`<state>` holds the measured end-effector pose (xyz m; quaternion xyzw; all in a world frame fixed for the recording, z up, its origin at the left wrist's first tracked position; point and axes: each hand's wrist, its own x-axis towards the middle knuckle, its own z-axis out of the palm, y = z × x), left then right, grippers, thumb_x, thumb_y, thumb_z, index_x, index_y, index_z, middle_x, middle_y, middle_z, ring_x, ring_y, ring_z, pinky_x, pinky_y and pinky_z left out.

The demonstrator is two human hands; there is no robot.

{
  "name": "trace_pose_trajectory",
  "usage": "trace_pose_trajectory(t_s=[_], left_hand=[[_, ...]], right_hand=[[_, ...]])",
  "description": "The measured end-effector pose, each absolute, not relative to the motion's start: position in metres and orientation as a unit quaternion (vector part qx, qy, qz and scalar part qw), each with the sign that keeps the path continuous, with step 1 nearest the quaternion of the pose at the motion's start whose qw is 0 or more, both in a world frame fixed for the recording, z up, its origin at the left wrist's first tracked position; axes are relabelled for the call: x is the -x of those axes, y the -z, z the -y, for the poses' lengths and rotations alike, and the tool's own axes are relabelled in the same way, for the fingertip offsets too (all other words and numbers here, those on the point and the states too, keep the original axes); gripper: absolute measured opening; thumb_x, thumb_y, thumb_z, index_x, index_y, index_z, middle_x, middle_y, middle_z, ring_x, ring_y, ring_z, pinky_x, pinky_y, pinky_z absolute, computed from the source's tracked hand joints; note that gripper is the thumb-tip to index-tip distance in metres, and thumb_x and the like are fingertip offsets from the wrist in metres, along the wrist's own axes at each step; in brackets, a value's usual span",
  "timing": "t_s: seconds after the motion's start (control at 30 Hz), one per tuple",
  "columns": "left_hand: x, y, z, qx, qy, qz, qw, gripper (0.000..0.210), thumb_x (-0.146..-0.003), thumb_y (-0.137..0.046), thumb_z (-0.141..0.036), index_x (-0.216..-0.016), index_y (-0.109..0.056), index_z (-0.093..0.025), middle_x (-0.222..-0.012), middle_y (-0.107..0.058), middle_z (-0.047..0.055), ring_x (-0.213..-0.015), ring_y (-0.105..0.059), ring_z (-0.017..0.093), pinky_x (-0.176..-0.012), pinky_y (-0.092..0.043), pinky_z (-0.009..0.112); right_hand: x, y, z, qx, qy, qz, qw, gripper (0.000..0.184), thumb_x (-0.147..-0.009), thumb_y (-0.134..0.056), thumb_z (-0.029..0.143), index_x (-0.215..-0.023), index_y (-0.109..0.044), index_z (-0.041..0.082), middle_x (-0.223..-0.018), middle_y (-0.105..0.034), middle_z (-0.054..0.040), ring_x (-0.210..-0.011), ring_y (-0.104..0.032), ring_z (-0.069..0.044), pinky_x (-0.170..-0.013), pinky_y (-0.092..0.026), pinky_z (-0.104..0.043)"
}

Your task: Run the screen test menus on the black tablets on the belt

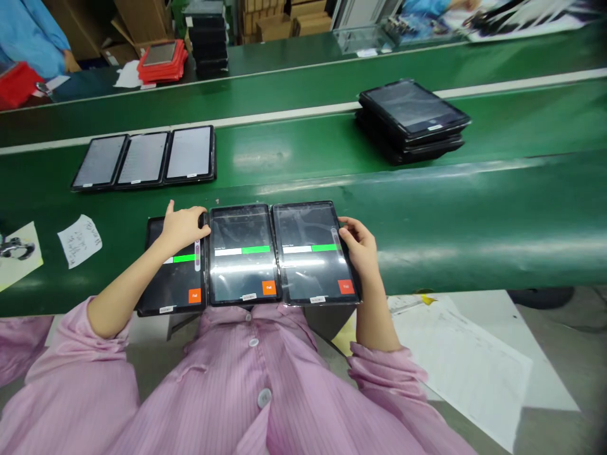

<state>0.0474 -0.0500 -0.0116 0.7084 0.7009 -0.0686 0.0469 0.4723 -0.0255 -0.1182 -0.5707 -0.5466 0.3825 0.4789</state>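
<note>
Side by side at the bench's near edge lie three black tablets with lit dark screens: a left tablet, a middle tablet and a right tablet. Each screen shows a white-and-green bar and an orange or red "Fail" box. My left hand reaches over the left tablet, thumb and fingers closed on its upper right edge and covering part of the screen. With bent fingers my right hand grips the right tablet's right side near the top. Volume sliders appear on the left and right screens.
Farther back on the green bench lie three tablets with pale screens. A tablet stack stands at back right. Paper notes lie left. Beyond are red sleeves, a black stack and a person in blue.
</note>
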Motion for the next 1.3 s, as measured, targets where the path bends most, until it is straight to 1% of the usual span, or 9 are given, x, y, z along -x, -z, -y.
trace_pose_trajectory(t_s=[0.13, 0.2, 0.3, 0.4, 0.5, 0.6, 0.73, 1.1, 1.3], left_hand=[[-0.050, 0.009, 0.046, -0.704, 0.107, -0.699, 0.068, 0.051, -0.086, -0.048, -0.042, -0.130, -0.062, -0.019, -0.104, -0.077, 0.013, -0.103, -0.071, 0.036, -0.117, -0.010, 0.071], [-0.066, 0.005, 0.040, -0.720, 0.100, -0.685, 0.054, 0.050, -0.090, -0.042, -0.032, -0.134, -0.058, -0.014, -0.118, -0.072, 0.020, -0.113, -0.066, 0.039, -0.113, -0.008, 0.076], [-0.108, 0.001, 0.027, -0.793, 0.050, -0.605, 0.047, 0.052, -0.097, -0.037, -0.029, -0.145, -0.046, -0.011, -0.151, -0.046, 0.026, -0.139, -0.046, 0.038, -0.116, -0.013, 0.071], [-0.147, 0.002, 0.009, -0.856, 0.049, -0.502, 0.110, 0.071, -0.092, -0.059, -0.041, -0.154, -0.030, -0.021, -0.164, -0.023, 0.022, -0.149, -0.028, 0.040, -0.116, -0.020, 0.065], [-0.157, 0.009, -0.008, -0.882, 0.053, -0.426, 0.195, 0.081, -0.080, -0.075, -0.038, -0.149, -0.034, -0.027, -0.158, -0.038, 0.017, -0.142, -0.040, 0.037, -0.111, -0.034, 0.053], [-0.148, 0.015, -0.017, -0.885, 0.055, -0.399, 0.236, 0.058, -0.080, -0.075, -0.036, -0.132, -0.052, -0.031, -0.145, -0.049, 0.011, -0.128, -0.050, 0.033, -0.103, -0.042, 0.046], [-0.142, 0.017, -0.018, -0.884, 0.076, -0.402, 0.226, 0.037, -0.081, -0.073, -0.039, -0.117, -0.064, -0.033, -0.146, -0.042, 0.009, -0.129, -0.047, 0.035, -0.102, -0.040, 0.051], [-0.134, 0.023, -0.021, -0.891, 0.027, -0.378, 0.250, 0.045, -0.081, -0.072, -0.046, -0.121, -0.061, -0.027, -0.141, -0.047, 0.009, -0.121, -0.053, 0.030, -0.103, -0.042, 0.040], [-0.142, 0.022, -0.018, -0.902, 0.075, -0.377, 0.195, 0.047, -0.085, -0.069, -0.049, -0.126, -0.060, -0.027, -0.148, -0.044, 0.013, -0.125, -0.053, 0.033, -0.101, -0.044, 0.042]], right_hand=[[-0.472, 0.114, 0.025, 0.559, -0.404, 0.551, 0.469, 0.036, -0.079, -0.063, 0.045, -0.108, -0.064, 0.023, -0.079, -0.054, 0.0008, -0.072, -0.051, -0.018, -0.072, -0.046, -0.032], [-0.472, 0.115, 0.025, 0.556, -0.404, 0.556, 0.467, 0.037, -0.081, -0.060, 0.046, -0.110, -0.062, 0.023, -0.080, -0.053, 0.0009, -0.073, -0.051, -0.018, -0.074, -0.046, -0.032], [-0.470, 0.117, 0.025, 0.551, -0.411, 0.554, 0.469, 0.037, -0.083, -0.058, 0.047, -0.111, -0.060, 0.024, -0.081, -0.052, 0.0007, -0.077, -0.051, -0.018, -0.076, -0.046, -0.032], [-0.470, 0.117, 0.026, 0.544, -0.423, 0.546, 0.477, 0.036, -0.083, -0.059, 0.047, -0.111, -0.060, 0.024, -0.083, -0.052, 0.0010, -0.079, -0.052, -0.018, -0.078, -0.046, -0.032], [-0.470, 0.115, 0.028, 0.540, -0.429, 0.544, 0.478, 0.036, -0.085, -0.059, 0.048, -0.112, -0.060, 0.024, -0.084, -0.053, 0.0009, -0.080, -0.052, -0.018, -0.078, -0.046, -0.032], [-0.471, 0.114, 0.028, 0.539, -0.427, 0.550, 0.473, 0.037, -0.085, -0.059, 0.049, -0.112, -0.059, 0.024, -0.084, -0.053, 0.0008, -0.079, -0.051, -0.018, -0.078, -0.046, -0.032], [-0.473, 0.115, 0.027, 0.538, -0.427, 0.556, 0.468, 0.036, -0.085, -0.059, 0.048, -0.112, -0.059, 0.024, -0.084, -0.052, 0.0011, -0.079, -0.051, -0.018, -0.077, -0.045, -0.031], [-0.473, 0.114, 0.028, 0.539, -0.422, 0.558, 0.469, 0.035, -0.085, -0.061, 0.047, -0.112, -0.061, 0.024, -0.084, -0.054, 0.0010, -0.080, -0.052, -0.018, -0.080, -0.047, -0.033], [-0.473, 0.116, 0.028, 0.546, -0.413, 0.563, 0.464, 0.037, -0.086, -0.058, 0.049, -0.113, -0.059, 0.024, -0.086, -0.055, -0.0001, -0.082, -0.054, -0.020, -0.080, -0.047, -0.033]])
